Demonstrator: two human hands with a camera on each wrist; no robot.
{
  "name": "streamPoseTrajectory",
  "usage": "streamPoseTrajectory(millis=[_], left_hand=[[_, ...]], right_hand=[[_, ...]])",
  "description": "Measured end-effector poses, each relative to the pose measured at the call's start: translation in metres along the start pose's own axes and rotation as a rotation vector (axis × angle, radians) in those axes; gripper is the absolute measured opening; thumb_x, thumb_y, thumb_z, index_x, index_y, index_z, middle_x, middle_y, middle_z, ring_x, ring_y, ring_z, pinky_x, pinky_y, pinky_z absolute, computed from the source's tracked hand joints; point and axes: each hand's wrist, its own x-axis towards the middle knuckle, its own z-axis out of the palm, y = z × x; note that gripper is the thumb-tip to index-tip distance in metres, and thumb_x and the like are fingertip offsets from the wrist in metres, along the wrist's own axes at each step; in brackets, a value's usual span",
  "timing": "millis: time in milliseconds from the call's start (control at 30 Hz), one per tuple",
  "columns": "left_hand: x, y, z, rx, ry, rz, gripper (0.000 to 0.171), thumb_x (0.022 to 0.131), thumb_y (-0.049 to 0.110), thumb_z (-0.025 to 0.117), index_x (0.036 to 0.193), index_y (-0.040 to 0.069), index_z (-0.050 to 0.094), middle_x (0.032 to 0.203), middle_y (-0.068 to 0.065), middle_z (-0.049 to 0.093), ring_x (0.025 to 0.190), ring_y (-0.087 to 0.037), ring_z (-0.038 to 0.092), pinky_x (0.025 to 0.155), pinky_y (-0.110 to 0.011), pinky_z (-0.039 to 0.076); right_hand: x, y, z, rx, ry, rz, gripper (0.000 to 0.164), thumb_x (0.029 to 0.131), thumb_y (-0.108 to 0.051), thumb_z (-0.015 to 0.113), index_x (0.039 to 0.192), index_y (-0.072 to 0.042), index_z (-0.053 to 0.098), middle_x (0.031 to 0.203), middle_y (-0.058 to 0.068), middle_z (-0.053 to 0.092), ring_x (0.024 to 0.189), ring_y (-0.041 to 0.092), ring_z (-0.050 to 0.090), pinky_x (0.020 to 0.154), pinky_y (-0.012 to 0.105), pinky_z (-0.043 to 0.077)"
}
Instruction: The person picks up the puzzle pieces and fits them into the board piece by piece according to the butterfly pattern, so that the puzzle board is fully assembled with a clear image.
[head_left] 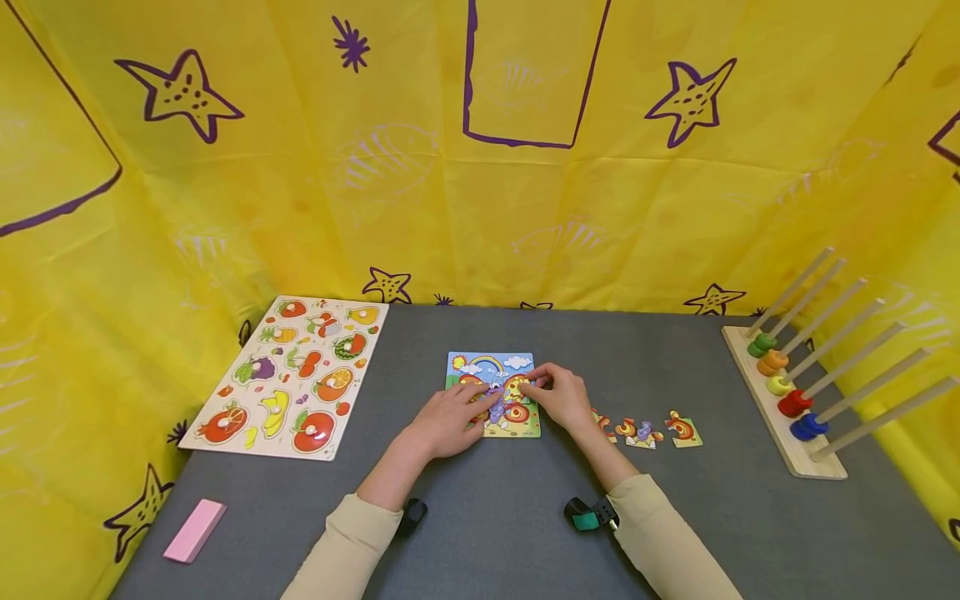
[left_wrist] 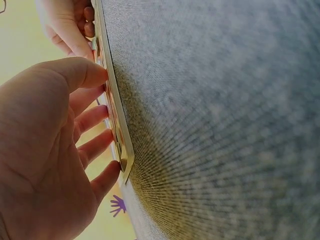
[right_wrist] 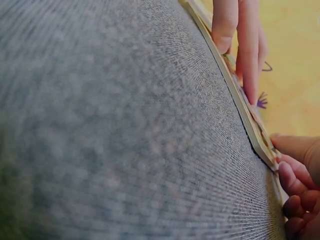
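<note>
A small picture puzzle (head_left: 517, 362) with a rainbow, sun and clouds lies flat on the grey table, partly covered by fingers. My left hand (head_left: 450, 419) rests on its left side, fingers spread; in the left wrist view the fingertips (left_wrist: 114, 172) touch the board along its edge. At the board's right side my right hand (head_left: 561, 397) pinches a yellow-and-red puzzle piece (head_left: 515, 388) between thumb and index finger, the other fingers curled in. Several loose puzzle pieces (head_left: 683, 429) lie in a row to the right, partly behind the right forearm.
On the left lies a large fruit peg board (head_left: 347, 417), with a pink block (head_left: 195, 531) nearer the front. A wooden stand (head_left: 780, 417) with slanting rods and coloured rings is at the right. Yellow patterned cloth (head_left: 450, 225) hangs behind the grey table (head_left: 495, 533).
</note>
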Motion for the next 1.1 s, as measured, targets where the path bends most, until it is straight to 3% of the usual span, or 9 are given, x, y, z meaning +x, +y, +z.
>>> streamPoseTrajectory(millis=[467,800,1100], left_hand=[[0.000,0.003,-0.003,-0.025,0.006,0.002,0.049,0.097,0.023,0.053,0.146,0.016,0.048,0.145,-0.009,0.046,0.132,-0.031,0.041,0.098,-0.052,0.039],[0.000,0.002,-0.002,-0.010,0.012,-0.008,0.049,0.097,0.024,0.052,0.146,0.017,0.049,0.144,-0.008,0.046,0.131,-0.030,0.042,0.097,-0.052,0.039],[0.001,0.001,0.000,-0.005,-0.023,-0.033,0.051,0.098,0.027,0.051,0.149,0.022,0.044,0.148,-0.005,0.043,0.135,-0.027,0.037,0.101,-0.050,0.037]], right_hand=[[0.002,0.002,0.002,-0.046,-0.009,0.022,0.023,0.080,-0.026,0.082,0.091,-0.010,0.071,0.072,-0.003,0.060,0.063,0.014,0.050,0.063,0.031,0.039],[0.006,0.000,0.001,-0.147,-0.038,0.009,0.020,0.085,-0.034,0.076,0.084,-0.015,0.070,0.069,-0.005,0.056,0.062,0.015,0.048,0.059,0.031,0.036],[0.005,0.010,-0.008,-0.016,-0.169,-0.040,0.019,0.082,-0.023,0.080,0.096,-0.011,0.073,0.082,0.001,0.057,0.072,0.017,0.046,0.067,0.031,0.035]])
